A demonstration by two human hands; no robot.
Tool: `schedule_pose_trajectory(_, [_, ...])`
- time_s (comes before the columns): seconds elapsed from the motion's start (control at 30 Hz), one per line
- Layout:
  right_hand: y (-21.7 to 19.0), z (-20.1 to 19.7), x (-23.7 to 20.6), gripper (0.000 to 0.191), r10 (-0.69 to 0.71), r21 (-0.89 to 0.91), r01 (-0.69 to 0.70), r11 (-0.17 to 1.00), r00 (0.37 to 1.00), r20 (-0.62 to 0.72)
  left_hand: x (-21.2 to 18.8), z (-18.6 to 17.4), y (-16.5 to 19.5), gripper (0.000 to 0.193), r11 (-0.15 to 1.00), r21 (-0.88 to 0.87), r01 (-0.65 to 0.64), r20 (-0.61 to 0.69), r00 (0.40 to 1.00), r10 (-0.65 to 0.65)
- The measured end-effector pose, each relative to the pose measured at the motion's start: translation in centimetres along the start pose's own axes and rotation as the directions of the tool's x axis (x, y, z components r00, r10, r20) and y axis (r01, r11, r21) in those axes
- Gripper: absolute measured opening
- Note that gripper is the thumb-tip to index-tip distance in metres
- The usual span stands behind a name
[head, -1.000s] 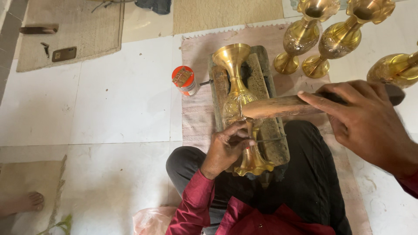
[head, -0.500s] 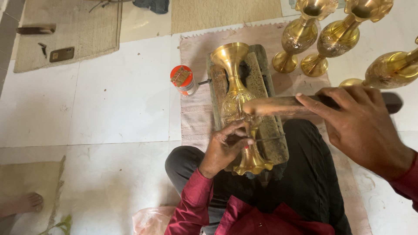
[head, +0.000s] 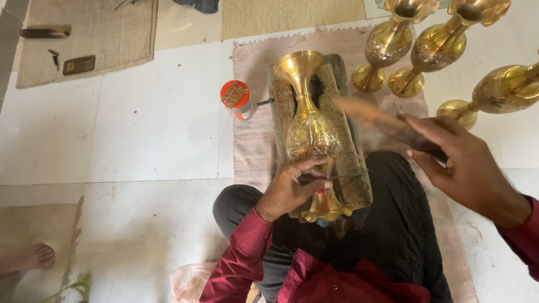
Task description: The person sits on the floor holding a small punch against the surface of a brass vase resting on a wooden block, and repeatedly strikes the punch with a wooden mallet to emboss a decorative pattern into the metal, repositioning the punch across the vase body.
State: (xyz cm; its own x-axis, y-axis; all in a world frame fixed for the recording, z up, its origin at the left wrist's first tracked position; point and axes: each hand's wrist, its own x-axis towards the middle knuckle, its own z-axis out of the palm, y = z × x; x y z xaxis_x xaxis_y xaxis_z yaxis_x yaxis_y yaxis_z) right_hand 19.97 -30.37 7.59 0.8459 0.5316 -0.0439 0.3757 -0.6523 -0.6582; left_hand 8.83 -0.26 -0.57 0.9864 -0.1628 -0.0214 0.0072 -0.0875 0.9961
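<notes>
A brass vase [head: 310, 126] lies on its side on a dark wooden block [head: 352, 168] in front of my lap, its mouth pointing away. My left hand [head: 292, 188] rests on the vase's lower body and pinches a thin metal tool [head: 348, 175] against it. My right hand [head: 463, 163] is raised to the right of the vase and grips a wooden mallet [head: 373, 118], which is blurred by motion and hangs above the block.
Three upright brass vases [head: 393, 42] [head: 443, 47] [head: 497, 90] stand at the back right on a pinkish mat [head: 252, 134]. A small red-lidded jar [head: 237, 99] sits left of the block. Woven mats lie at the back; someone's bare foot [head: 31, 259] shows at lower left.
My right hand has lifted the mallet up and to the right, off the tool. My left hand and the vase have stayed in place.
</notes>
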Motion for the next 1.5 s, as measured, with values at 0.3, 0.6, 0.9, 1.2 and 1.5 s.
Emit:
schedule_pose_trajectory(0.3, [0.7,-0.1,-0.4,0.064,-0.145,0.093,0.149,0.984,0.988,-0.046,0.8,-0.2,1.2,0.054,0.995,0.092,-0.027,0.034,0.999,0.024])
schedule_pose_trajectory(0.6, [0.8,-0.5,-1.2,0.065,-0.044,-0.089,0.044,0.995,0.999,0.002,0.9,-0.3,2.0,0.056,0.996,0.094,0.001,0.055,0.998,-0.006])
schedule_pose_trajectory(0.9, [0.6,-0.2,-1.7,0.06,-0.308,-0.614,0.211,0.761,0.95,-0.055,0.9,-0.4,1.8,0.057,0.998,0.054,0.014,0.07,0.997,-0.018])
schedule_pose_trajectory(1.2, [0.2,-0.1,-1.9,0.062,-0.083,0.012,0.087,0.996,0.981,-0.176,0.8,-0.6,1.7,0.057,1.0,0.01,-0.002,0.101,0.995,0.001])
schedule_pose_trajectory(1.5, [1.1,0.1,-2.2,0.065,-0.041,-0.158,0.033,0.987,0.998,-0.053,1.1,-0.7,1.9,0.055,0.998,0.052,-0.039,0.112,0.993,0.033])
